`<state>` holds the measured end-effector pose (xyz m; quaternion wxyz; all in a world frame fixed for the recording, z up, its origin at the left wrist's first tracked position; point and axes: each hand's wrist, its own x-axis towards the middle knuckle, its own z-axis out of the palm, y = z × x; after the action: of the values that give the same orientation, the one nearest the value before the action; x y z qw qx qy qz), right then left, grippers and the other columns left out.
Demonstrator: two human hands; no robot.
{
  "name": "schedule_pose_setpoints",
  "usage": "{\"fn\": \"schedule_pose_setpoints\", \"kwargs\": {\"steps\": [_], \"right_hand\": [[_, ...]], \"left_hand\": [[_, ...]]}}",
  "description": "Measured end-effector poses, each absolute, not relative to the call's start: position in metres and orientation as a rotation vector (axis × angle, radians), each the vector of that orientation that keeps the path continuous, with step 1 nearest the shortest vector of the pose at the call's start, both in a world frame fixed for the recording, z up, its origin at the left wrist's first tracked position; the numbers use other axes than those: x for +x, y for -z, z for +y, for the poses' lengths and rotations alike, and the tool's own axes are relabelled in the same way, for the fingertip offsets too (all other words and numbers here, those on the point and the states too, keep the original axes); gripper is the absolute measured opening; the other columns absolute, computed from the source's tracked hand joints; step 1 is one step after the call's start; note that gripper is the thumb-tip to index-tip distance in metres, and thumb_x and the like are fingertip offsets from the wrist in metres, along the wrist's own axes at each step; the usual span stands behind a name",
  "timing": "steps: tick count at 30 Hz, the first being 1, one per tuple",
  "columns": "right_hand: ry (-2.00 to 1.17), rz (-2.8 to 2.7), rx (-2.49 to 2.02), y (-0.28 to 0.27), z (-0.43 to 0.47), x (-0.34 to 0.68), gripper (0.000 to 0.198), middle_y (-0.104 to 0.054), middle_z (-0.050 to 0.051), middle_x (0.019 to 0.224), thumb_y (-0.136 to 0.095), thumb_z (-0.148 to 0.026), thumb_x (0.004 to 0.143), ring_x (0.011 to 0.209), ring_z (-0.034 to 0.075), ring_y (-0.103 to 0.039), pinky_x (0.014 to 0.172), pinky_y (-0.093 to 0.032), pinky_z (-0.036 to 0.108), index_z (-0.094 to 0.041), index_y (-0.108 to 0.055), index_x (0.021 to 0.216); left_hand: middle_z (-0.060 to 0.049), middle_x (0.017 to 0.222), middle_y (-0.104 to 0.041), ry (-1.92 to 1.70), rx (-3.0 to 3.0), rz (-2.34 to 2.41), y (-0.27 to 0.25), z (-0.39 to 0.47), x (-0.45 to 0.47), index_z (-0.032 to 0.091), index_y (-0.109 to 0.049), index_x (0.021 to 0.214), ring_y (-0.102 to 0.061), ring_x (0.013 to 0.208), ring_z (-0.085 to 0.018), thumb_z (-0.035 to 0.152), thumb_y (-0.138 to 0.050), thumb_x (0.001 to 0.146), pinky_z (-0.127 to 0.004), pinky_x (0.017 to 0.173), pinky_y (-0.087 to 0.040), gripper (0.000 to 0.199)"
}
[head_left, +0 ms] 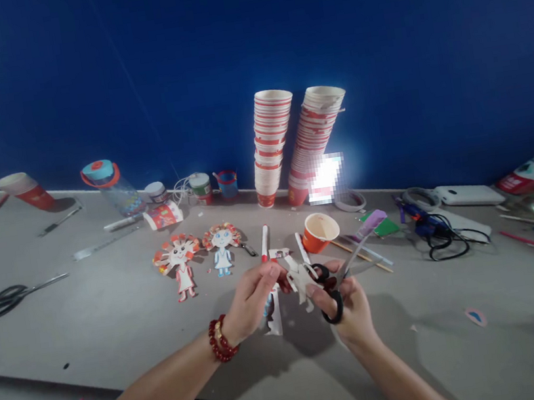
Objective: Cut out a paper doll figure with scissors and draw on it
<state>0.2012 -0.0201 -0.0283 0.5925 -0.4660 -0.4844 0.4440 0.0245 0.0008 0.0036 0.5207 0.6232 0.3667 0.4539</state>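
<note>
A small white paper cut-out figure (302, 279) is between my two hands above the table. The fingertips of my left hand (251, 298) are closed on its left side. In my right hand (355, 310) is a pair of black-handled scissors (333, 315), their blades spread and pointing up and away to the right. My right thumb lies close against the figure; whether it also grips it I cannot tell. Below my left hand a cut paper strip (274, 315) rests on the table. An orange paper cup (320, 232) stands just beyond the hands, near a red-and-white marker (265, 242).
Two paper doll figures (183, 265) lie to the left. Tall stacks of paper cups (274, 139) and a bright, pixelated screen (326, 180) stand by the blue wall. More scissors (26, 293) lie far left. A blue glue gun (422, 221), tape rolls and a water bottle (114, 188) are around.
</note>
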Motion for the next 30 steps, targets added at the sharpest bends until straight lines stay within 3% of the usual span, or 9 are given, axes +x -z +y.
{"fn": "schedule_pose_setpoints", "kwargs": {"steps": [5,21,30], "right_hand": [[-0.945,-1.195,-1.059,0.031,-0.021,0.202,0.025,-0.056,-0.002,0.071,-0.076,-0.031,0.074,0.052,0.012,-0.049,0.046,-0.041,0.023,-0.023,-0.056,0.087],[-0.909,-1.306,-1.109,0.021,-0.025,0.196,0.027,-0.052,-0.003,0.067,-0.075,-0.030,0.072,0.053,0.013,-0.049,0.047,-0.045,0.024,-0.023,-0.051,0.084],[-1.027,-1.277,-1.030,0.027,-0.027,0.191,0.023,-0.043,-0.008,0.057,-0.070,-0.028,0.078,0.046,0.009,-0.038,0.042,-0.032,0.019,-0.023,-0.048,0.083]], "left_hand": [[-0.002,0.075,-0.060,-1.109,1.534,0.960,0.005,0.000,0.026,0.016,-0.063,0.084,-0.054,0.071,-0.014,0.041,-0.056,0.089,-0.025,0.070,-0.044,0.026],[-0.001,0.072,-0.059,-1.150,1.553,0.963,0.003,-0.002,0.025,0.015,-0.062,0.080,-0.051,0.068,-0.013,0.035,-0.055,0.091,-0.022,0.067,-0.041,0.023],[0.000,0.071,-0.057,-1.139,1.687,1.021,0.005,-0.001,0.024,0.016,-0.058,0.078,-0.050,0.066,-0.012,0.027,-0.053,0.091,-0.021,0.063,-0.039,0.017]]}}
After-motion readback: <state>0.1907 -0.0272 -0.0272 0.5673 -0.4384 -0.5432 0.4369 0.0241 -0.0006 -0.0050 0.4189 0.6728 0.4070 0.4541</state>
